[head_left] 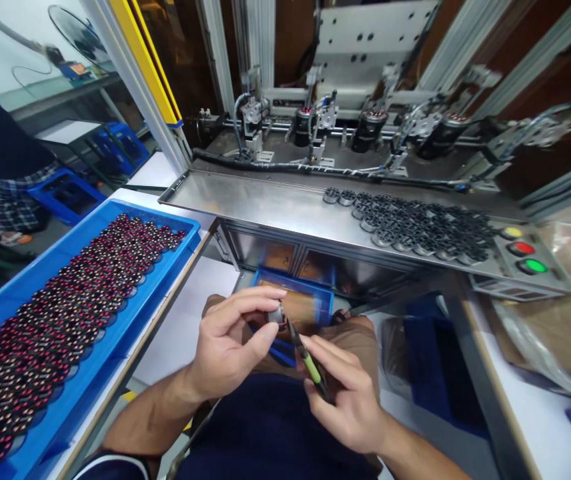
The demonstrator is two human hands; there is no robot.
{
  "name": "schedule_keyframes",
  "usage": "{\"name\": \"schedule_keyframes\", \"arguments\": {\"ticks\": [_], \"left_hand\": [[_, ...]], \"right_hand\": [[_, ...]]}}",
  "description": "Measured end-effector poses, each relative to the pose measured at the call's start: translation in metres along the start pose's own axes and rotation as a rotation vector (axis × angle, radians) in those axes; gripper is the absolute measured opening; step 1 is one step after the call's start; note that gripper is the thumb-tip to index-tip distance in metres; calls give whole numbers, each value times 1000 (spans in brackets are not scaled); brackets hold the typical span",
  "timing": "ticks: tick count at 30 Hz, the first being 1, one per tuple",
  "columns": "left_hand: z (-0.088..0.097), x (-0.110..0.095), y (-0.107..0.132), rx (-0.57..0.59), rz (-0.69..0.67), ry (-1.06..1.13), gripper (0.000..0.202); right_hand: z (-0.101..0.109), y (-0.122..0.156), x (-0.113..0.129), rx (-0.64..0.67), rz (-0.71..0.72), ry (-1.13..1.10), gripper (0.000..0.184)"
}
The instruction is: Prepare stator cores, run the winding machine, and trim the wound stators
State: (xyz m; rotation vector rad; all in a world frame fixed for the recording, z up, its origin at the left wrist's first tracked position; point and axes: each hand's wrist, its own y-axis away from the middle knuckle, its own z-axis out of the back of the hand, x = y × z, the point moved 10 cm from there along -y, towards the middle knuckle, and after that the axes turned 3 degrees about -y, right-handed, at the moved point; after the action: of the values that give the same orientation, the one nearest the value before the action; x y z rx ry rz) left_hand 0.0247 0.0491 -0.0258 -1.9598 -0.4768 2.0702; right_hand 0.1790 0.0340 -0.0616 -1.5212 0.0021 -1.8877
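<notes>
Pinching a small round part (276,316) between thumb and fingertips, the left hand (230,340) sits at 8 o'clock, taking that part as the middle of the clock. It is held up just below the centre of the view. The right hand (348,390), between 4 and 5 o'clock, is wrapped around a hand tool (310,369) with a yellow-green grip, its dark tip pointing at the side of the part where bits of red show. Whether the tip touches I cannot tell. The hands are near each other but apart.

At 9 o'clock a long blue tray (168,268) holds many spotted discs (80,300). At 2 o'clock, dark rings (415,223) bunch together on a metal shelf (255,200); farther out, nearer 3, are 3 buttons (521,249): yellow, red and green. A machine (345,27) stands at 1 o'clock, behind the shelf.

The step in hand looks like close tool work on the part's edge, perhaps picking or trimming. The next move seems to call for a firm left pinch and a small, careful motion of the tool, its tip kept clear of the fingertips.
</notes>
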Motion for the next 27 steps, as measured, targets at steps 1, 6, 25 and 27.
{"name": "schedule_keyframes", "arguments": {"ticks": [1, 6, 25, 27], "left_hand": [[0, -1, 1, 0, -8, -10, 34], [3, -6, 4, 7, -29, -58, 38], [-4, -11, 1, 101, -131, -100, 35], [-5, -21, 1, 128, -265, -164, 35]], "right_hand": [[1, 1, -1, -12, -5, 9, 65], [-3, -3, -2, 10, -39, -89, 70], [6, -5, 4, -110, -41, 21, 64], [9, -4, -2, -104, -86, 9, 62]]}}
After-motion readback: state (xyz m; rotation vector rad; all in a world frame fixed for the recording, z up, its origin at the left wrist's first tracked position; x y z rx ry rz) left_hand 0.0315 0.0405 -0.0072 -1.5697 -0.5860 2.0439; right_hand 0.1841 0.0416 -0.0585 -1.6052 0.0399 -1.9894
